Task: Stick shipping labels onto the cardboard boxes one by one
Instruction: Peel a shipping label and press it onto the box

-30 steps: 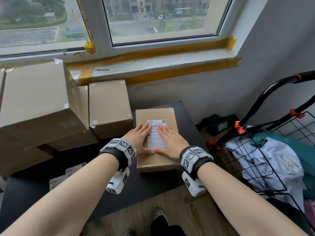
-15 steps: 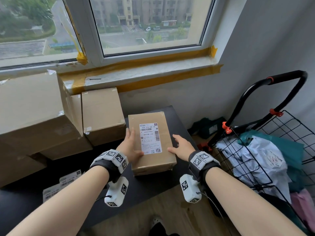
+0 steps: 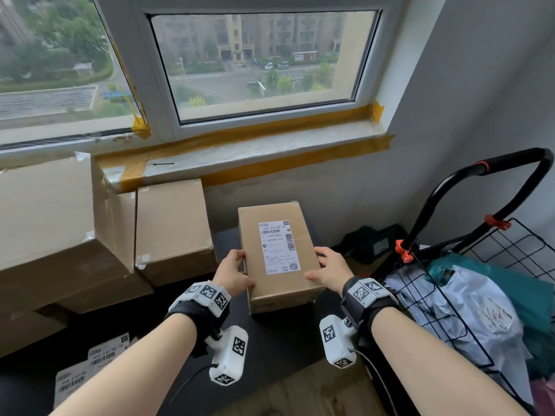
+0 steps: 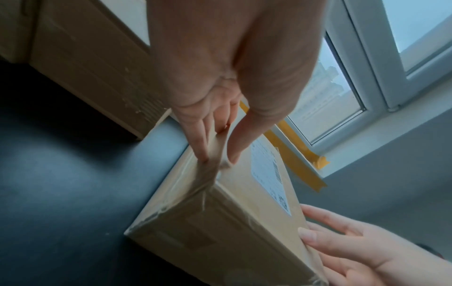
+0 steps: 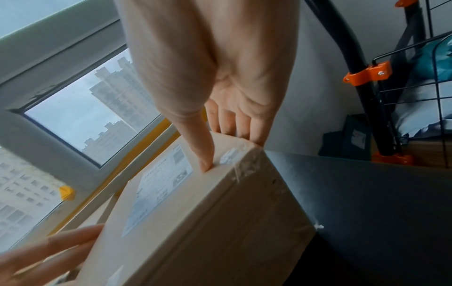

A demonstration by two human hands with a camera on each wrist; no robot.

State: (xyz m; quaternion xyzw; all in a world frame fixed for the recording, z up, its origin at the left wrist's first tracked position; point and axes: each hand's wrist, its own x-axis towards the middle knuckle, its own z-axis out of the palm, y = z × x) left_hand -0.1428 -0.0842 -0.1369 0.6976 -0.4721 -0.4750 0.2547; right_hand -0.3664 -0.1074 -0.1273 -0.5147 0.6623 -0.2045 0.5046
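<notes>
A small cardboard box (image 3: 277, 256) with a white shipping label (image 3: 277, 247) stuck on its top is held above the black table (image 3: 276, 340). My left hand (image 3: 232, 273) grips its left side, thumb on the top edge and fingers down the side. My right hand (image 3: 329, 267) grips the right side the same way. In the left wrist view the left thumb and fingers pinch the box (image 4: 220, 212) at its taped edge. In the right wrist view the right thumb presses on top of the box (image 5: 195, 212) beside the label (image 5: 159, 185).
Larger cardboard boxes (image 3: 171, 229) are stacked at the left against the window sill. Loose shipping labels (image 3: 93, 364) lie on the table's near left corner. A black wire trolley (image 3: 450, 295) with bags stands at the right. A dark green bag (image 3: 372, 244) lies by the wall.
Both hands slid off the label, where they lay flat, to the box's sides and took hold. The box has risen off the table and my view has tilted up.
</notes>
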